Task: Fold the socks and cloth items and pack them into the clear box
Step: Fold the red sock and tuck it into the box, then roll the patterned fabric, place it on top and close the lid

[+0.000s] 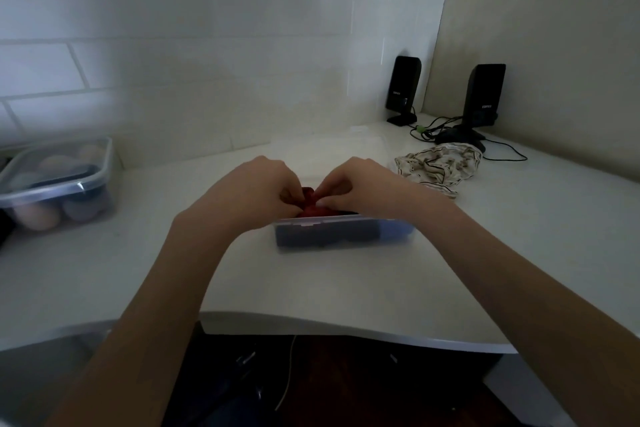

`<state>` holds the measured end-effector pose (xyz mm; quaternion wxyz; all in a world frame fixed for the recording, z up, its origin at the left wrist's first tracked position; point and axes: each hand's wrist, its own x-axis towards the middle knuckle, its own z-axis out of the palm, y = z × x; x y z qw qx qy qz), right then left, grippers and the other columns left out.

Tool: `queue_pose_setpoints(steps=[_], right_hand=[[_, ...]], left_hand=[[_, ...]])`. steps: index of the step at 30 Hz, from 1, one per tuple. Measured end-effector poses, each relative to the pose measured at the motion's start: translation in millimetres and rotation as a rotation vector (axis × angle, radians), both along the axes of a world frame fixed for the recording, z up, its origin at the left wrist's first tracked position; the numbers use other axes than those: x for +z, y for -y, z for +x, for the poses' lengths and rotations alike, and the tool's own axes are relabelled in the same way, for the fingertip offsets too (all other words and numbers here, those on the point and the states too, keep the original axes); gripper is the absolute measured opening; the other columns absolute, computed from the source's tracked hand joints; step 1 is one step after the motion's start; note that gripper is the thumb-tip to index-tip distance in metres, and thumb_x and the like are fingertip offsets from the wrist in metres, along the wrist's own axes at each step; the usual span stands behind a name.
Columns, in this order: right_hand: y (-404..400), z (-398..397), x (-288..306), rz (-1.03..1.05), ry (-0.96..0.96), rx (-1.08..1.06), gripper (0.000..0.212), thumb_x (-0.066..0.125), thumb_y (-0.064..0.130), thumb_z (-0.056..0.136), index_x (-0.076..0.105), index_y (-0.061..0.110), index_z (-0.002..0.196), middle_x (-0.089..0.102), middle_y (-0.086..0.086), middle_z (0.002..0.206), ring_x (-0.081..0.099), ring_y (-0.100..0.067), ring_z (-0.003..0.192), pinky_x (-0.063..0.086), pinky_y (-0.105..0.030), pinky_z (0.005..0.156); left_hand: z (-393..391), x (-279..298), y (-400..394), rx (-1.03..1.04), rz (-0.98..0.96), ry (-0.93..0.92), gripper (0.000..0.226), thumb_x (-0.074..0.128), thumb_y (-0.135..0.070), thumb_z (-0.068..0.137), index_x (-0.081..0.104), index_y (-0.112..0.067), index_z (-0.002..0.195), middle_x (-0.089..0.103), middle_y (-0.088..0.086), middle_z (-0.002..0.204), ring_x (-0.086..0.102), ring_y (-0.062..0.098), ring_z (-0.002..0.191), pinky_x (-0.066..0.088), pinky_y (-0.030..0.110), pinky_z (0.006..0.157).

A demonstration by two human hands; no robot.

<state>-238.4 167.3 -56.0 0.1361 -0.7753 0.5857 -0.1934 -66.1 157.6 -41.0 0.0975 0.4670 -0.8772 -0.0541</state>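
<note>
Two hands packing a red cloth item (pixel 309 204) into the clear box (pixel 344 231).
Left hand (pixel 258 184) and right hand (pixel 358 184) each pinch it, grip curled tight; a patterned cloth (pixel 438 168) lies on the surface (pixel 311 281).

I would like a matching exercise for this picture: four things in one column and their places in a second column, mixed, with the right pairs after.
Things:
1. red cloth
2. striped cloth
3. lidded container
4. speakers

Places:
A. far right corner of the table
B. left edge of the table, near the wall
C. between both hands, above the clear box
D. loose on the table, right of the hands

Pairs: 1-C, 2-D, 3-B, 4-A
</note>
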Motion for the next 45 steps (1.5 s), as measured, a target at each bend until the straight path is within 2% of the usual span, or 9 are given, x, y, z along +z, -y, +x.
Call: queue_pose_setpoints(steps=[7, 13, 16, 23, 26, 31, 37, 41, 45], right_hand=[[4.2, -5.3, -1.3, 0.136, 0.069, 0.029, 0.032, 0.076, 0.032, 0.074, 0.07, 0.032, 0.105, 0.071, 0.013, 0.098, 0.067, -0.003, 0.087, 0.053, -0.023, 0.082], [10.9, 6.7, 0.6, 0.219, -0.205, -0.003, 0.031, 0.062, 0.045, 0.078, 0.075, 0.023, 0.097, 0.074, -0.005, 0.093, 0.067, -0.025, 0.089, 0.051, -0.031, 0.073], [13.7, 11.4, 3.4, 0.247, -0.281, 0.003, 0.028, 0.06, 0.037, 0.084, 0.073, 0.022, 0.104, 0.073, -0.006, 0.099, 0.066, -0.026, 0.093, 0.052, -0.035, 0.082], [13.7, 14.1, 5.3, 0.248, -0.341, 0.004, 0.028, 0.059, 0.033, 0.086, 0.072, 0.021, 0.108, 0.072, -0.006, 0.099, 0.064, -0.023, 0.086, 0.048, -0.031, 0.072], [10.5, 9.2, 8.0, 0.231, -0.236, 0.007, 0.029, 0.066, 0.039, 0.079, 0.074, 0.022, 0.102, 0.074, -0.005, 0.095, 0.067, -0.022, 0.087, 0.054, -0.035, 0.081], [3.9, -9.5, 23.0, 0.204, 0.013, 0.055, 0.032, 0.071, 0.036, 0.079, 0.072, 0.024, 0.108, 0.071, 0.014, 0.09, 0.068, -0.004, 0.083, 0.052, -0.02, 0.082], [1.0, -49.0, 17.1, -0.266, 0.555, -0.177, 0.021, 0.054, 0.025, 0.093, 0.07, 0.012, 0.099, 0.071, -0.003, 0.084, 0.065, -0.013, 0.069, 0.051, -0.02, 0.052], [12.4, -86.5, -14.5, -0.463, 0.328, -0.558, 0.02, 0.05, 0.026, 0.094, 0.065, 0.016, 0.104, 0.068, -0.003, 0.095, 0.064, -0.019, 0.083, 0.047, -0.03, 0.07], [19.6, -102.8, -52.0, -0.021, -0.118, -0.719, 0.048, 0.047, 0.045, 0.09, 0.045, 0.021, 0.133, 0.053, -0.011, 0.134, 0.045, -0.031, 0.124, 0.033, -0.047, 0.101]], left_hand=[[-8.2, -0.9, 9.0, 0.034, 0.068, 0.088, 0.034, 0.066, -0.037, 0.081, 0.066, -0.025, 0.114, 0.071, -0.002, 0.096, 0.062, 0.014, 0.083, 0.043, 0.023, 0.069], [-15.9, -2.5, 18.3, 0.043, 0.089, 0.188, 0.028, 0.064, -0.027, 0.083, 0.067, -0.026, 0.11, 0.069, -0.005, 0.096, 0.061, 0.014, 0.083, 0.046, 0.026, 0.071], [-18.1, -3.2, 21.2, 0.048, 0.101, 0.224, 0.027, 0.063, -0.024, 0.084, 0.066, -0.027, 0.11, 0.067, -0.005, 0.096, 0.061, 0.015, 0.084, 0.045, 0.026, 0.071], [-17.9, -2.6, 19.7, 0.033, 0.133, 0.2, 0.027, 0.063, -0.025, 0.084, 0.066, -0.023, 0.111, 0.068, -0.002, 0.098, 0.061, 0.016, 0.086, 0.044, 0.025, 0.073], [-11.4, -1.2, 19.9, 0.009, 0.193, 0.13, 0.027, 0.066, -0.031, 0.08, 0.069, -0.025, 0.106, 0.07, -0.007, 0.095, 0.062, 0.011, 0.085, 0.052, 0.028, 0.08], [0.4, 9.8, 14.2, -0.031, 0.19, 0.034, 0.029, 0.054, -0.018, 0.089, 0.066, -0.023, 0.116, 0.068, -0.004, 0.111, 0.062, 0.014, 0.099, 0.047, 0.03, 0.093], [13.9, -1.7, 17.2, 0.055, -0.187, -0.552, 0.03, 0.046, -0.001, 0.088, 0.07, -0.014, 0.101, 0.068, 0.0, 0.09, 0.065, 0.008, 0.07, 0.046, 0.016, 0.067], [12.0, -34.1, 24.5, 0.098, -0.357, -0.79, 0.024, 0.051, 0.0, 0.085, 0.07, -0.012, 0.088, 0.067, -0.002, 0.081, 0.064, 0.017, 0.063, 0.054, 0.028, 0.065], [7.4, -51.5, 24.0, 0.102, -0.435, -0.8, 0.021, 0.052, 0.002, 0.084, 0.071, -0.007, 0.086, 0.07, 0.002, 0.081, 0.055, 0.009, 0.055, 0.042, 0.015, 0.059]])
